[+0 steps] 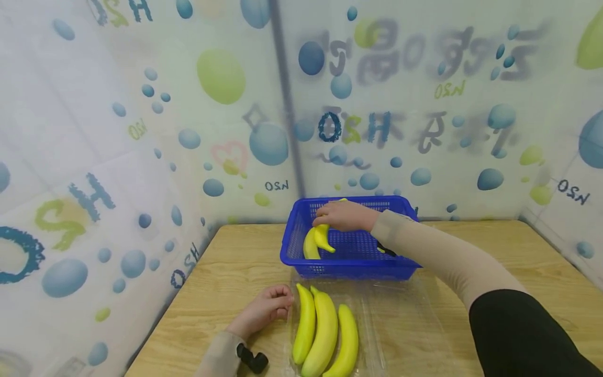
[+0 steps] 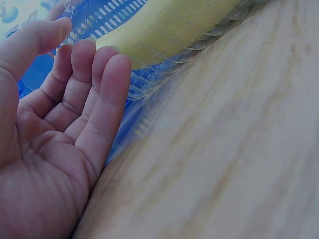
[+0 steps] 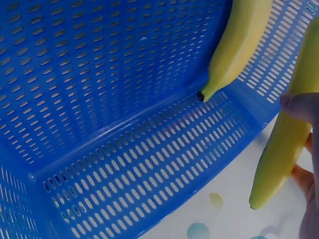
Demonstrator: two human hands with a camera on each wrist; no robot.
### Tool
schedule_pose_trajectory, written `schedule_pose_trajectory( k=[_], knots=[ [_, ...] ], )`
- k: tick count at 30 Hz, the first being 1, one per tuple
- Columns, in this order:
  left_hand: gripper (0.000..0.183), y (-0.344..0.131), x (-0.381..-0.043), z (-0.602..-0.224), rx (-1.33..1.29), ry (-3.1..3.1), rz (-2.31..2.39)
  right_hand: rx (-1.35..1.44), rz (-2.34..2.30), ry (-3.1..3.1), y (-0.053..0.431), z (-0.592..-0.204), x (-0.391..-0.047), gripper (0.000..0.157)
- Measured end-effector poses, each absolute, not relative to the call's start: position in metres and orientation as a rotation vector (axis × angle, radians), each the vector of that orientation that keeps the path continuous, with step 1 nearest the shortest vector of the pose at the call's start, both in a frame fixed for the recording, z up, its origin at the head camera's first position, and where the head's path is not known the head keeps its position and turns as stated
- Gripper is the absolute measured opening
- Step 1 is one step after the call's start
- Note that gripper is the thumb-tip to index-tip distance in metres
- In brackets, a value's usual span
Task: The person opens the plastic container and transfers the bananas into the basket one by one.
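Note:
My right hand (image 1: 346,215) reaches over the blue plastic basket (image 1: 358,269) and grips a yellow banana (image 3: 281,154) between thumb and fingers. Inside the basket, another banana (image 3: 239,47) leans by the wall; the head view has a banana (image 1: 310,245) at the basket's left end and a curved banana tip just below the hand. Nearer me, my left hand (image 1: 268,309) pinches the left rim of a clear plastic container (image 1: 372,335), palm turned inward. Three bananas (image 1: 321,335) lie side by side in the container's left half.
Everything stands on a wooden table (image 1: 245,251). Behind it hangs a pale curtain (image 1: 226,167) with blue and green bubbles and lettering. The basket's near side stands right at the container's far edge. A black wrist camera (image 1: 254,360) sits on the left sleeve.

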State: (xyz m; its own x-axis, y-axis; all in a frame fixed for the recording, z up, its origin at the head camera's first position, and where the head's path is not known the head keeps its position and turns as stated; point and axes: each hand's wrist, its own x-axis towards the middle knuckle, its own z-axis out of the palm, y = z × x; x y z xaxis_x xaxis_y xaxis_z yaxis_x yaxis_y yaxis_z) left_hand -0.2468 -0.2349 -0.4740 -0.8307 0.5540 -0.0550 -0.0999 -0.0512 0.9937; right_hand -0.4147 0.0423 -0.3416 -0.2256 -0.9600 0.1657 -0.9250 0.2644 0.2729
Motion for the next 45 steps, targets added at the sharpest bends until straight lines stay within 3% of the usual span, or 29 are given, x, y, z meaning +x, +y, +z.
schedule_pose_trajectory(
  k=[45],
  knots=[
    [0.008,-0.234,-0.248,-0.474,0.475,1.801,1.937,1.779,-0.208,-2.305,0.035,-0.403,-0.438,0.031]
  ],
)
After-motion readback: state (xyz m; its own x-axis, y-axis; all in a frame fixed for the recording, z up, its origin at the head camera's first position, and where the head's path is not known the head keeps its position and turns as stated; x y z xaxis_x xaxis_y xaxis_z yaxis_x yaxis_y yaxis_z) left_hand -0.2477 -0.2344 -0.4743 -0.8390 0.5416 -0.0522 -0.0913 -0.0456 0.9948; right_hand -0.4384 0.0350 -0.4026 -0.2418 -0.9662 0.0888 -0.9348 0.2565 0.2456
